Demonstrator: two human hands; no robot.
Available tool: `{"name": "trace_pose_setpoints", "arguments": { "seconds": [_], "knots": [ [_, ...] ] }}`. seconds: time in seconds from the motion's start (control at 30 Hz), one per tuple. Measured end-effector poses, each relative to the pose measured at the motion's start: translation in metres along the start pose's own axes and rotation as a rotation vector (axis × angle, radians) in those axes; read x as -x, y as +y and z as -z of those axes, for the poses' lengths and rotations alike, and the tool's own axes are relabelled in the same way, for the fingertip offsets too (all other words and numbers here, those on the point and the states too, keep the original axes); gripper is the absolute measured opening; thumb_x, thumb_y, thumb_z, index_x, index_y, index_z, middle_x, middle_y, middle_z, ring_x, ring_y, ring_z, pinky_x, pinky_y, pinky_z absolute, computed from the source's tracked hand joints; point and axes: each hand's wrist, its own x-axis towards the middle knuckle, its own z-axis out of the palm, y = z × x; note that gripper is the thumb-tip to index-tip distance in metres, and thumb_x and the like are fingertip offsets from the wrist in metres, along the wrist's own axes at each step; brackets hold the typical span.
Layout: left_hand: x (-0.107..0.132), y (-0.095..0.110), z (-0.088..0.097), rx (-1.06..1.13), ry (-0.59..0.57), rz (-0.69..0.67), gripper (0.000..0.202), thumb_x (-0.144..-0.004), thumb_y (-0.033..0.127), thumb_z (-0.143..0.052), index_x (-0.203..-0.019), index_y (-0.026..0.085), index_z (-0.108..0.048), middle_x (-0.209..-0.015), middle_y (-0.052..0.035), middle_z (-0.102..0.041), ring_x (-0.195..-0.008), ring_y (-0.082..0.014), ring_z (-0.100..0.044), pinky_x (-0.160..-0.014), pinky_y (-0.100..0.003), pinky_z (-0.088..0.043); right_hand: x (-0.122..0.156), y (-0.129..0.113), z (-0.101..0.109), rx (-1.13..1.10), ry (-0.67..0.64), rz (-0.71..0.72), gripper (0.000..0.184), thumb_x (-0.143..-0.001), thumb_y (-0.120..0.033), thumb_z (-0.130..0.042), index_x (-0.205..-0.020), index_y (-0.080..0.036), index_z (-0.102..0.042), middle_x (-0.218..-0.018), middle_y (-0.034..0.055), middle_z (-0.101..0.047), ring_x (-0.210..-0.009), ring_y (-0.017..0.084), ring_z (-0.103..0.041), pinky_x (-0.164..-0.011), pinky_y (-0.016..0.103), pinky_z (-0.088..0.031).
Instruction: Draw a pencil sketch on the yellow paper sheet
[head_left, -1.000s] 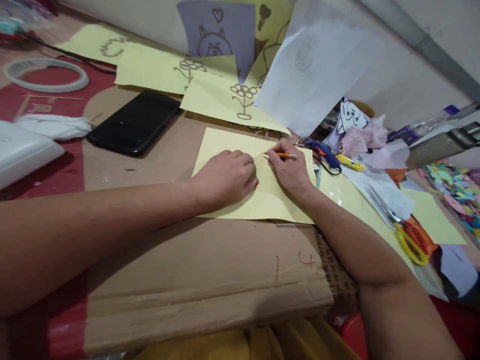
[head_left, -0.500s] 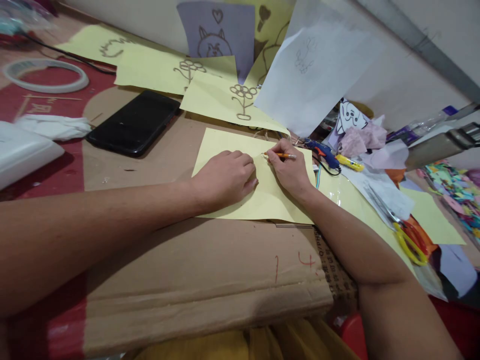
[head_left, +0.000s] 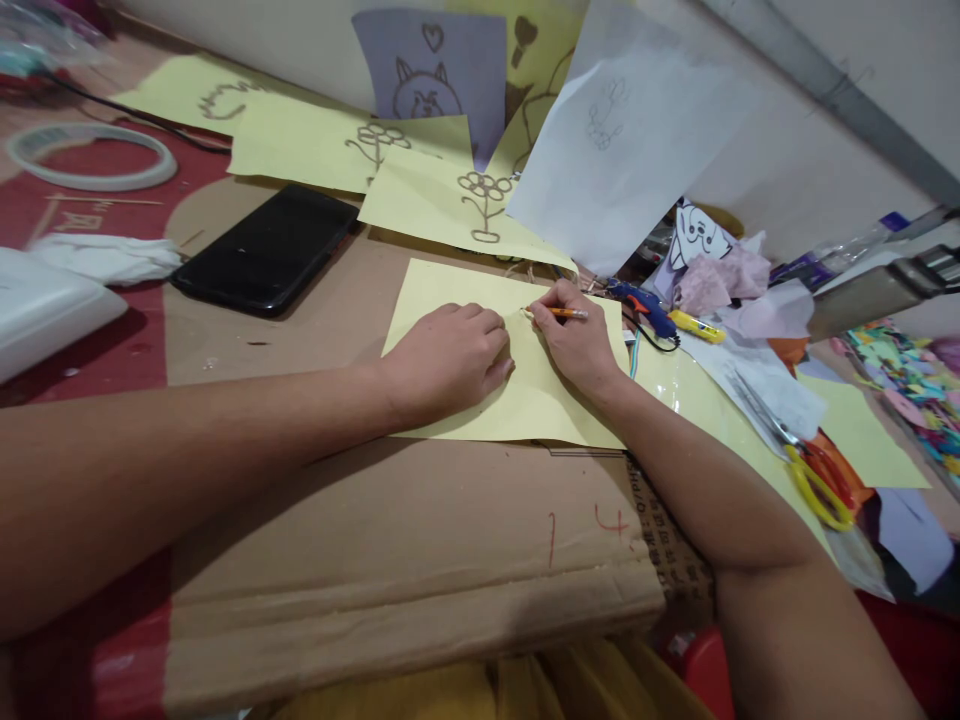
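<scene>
A pale yellow sheet of paper (head_left: 442,285) lies flat on a cardboard surface (head_left: 360,540). Across its left half rests my left hand (head_left: 454,360), palm down with the fingers slightly bent, pressing on the sheet. My right hand (head_left: 574,335) pinches an orange pencil (head_left: 566,312), whose tip meets the paper near its upper middle. No clear line shows at the tip. Behind the sheet, a yellow paper with a drawn potted flower (head_left: 420,195) and a white sheet with a faint flower sketch (head_left: 592,190) stand leaning.
Left of the paper lies a black phone (head_left: 266,250), with a tape roll (head_left: 90,185) beyond. At the right are a blue glue gun (head_left: 649,310), a yellow cutter knife (head_left: 696,326), yellow-handled scissors (head_left: 817,490) and a metal bottle (head_left: 870,295).
The pencil and my right hand have shifted very slightly left. My left hand stays on the sheet; the whole view has moved a touch.
</scene>
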Motion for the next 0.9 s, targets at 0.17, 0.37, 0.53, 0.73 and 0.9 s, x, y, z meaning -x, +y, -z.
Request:
{"name": "trace_pose_setpoints", "arguments": {
  "seconds": [0.17,0.37,0.53,0.73,0.9],
  "knots": [
    [-0.0003,0.0,-0.0007,0.001,0.003,0.001,0.033,-0.104,0.03,-0.048,-0.111,0.009,-0.073,-0.117,-0.0148,-0.072,-0.111,-0.0305,-0.066,-0.094,-0.043,-0.051,0.0,-0.0012,0.0,-0.013,0.006,-0.008,0.018,-0.09,-0.023,-0.063,-0.074,-0.023,-0.055,-0.07,-0.0041,-0.06,-0.067,0.013,-0.054,-0.068,0.03,-0.041],
    [-0.0005,-0.0002,-0.0019,-0.006,0.01,0.002,0.034,-0.105,0.03,-0.048,-0.113,0.01,-0.073,-0.116,-0.0144,-0.072,-0.11,-0.0302,-0.067,-0.094,-0.043,-0.051,0.0007,-0.0011,-0.0003,-0.021,0.005,-0.006,0.018,-0.091,-0.026,-0.062,-0.074,-0.023,-0.056,-0.071,-0.0035,-0.061,-0.069,0.013,-0.054,-0.07,0.03,-0.042],
    [-0.0007,0.0001,-0.0013,0.003,0.014,0.005,0.032,-0.104,0.03,-0.049,-0.111,0.011,-0.074,-0.116,-0.0147,-0.073,-0.111,-0.0297,-0.067,-0.094,-0.042,-0.051,0.0007,-0.0005,-0.0005,-0.012,0.008,-0.012,0.018,-0.09,-0.025,-0.062,-0.074,-0.024,-0.055,-0.071,-0.0033,-0.061,-0.069,0.014,-0.053,-0.069,0.03,-0.041],
    [-0.0006,0.0,-0.0014,-0.006,0.007,0.002,0.033,-0.105,0.03,-0.048,-0.112,0.01,-0.073,-0.117,-0.0146,-0.072,-0.111,-0.0297,-0.066,-0.095,-0.043,-0.051,-0.0002,0.0006,-0.0006,-0.007,0.005,-0.006,0.017,-0.09,-0.024,-0.062,-0.074,-0.023,-0.056,-0.071,-0.0037,-0.062,-0.068,0.013,-0.053,-0.069,0.03,-0.041],
    [-0.0014,0.0001,-0.0013,-0.009,-0.01,0.007,0.035,-0.106,0.031,-0.047,-0.114,0.009,-0.073,-0.118,-0.0143,-0.072,-0.112,-0.0301,-0.066,-0.096,-0.043,-0.051,-0.0001,0.0,-0.0006,0.009,0.004,-0.005,0.018,-0.09,-0.025,-0.062,-0.074,-0.024,-0.055,-0.071,-0.0034,-0.061,-0.068,0.014,-0.053,-0.069,0.031,-0.041]
  ]
}}
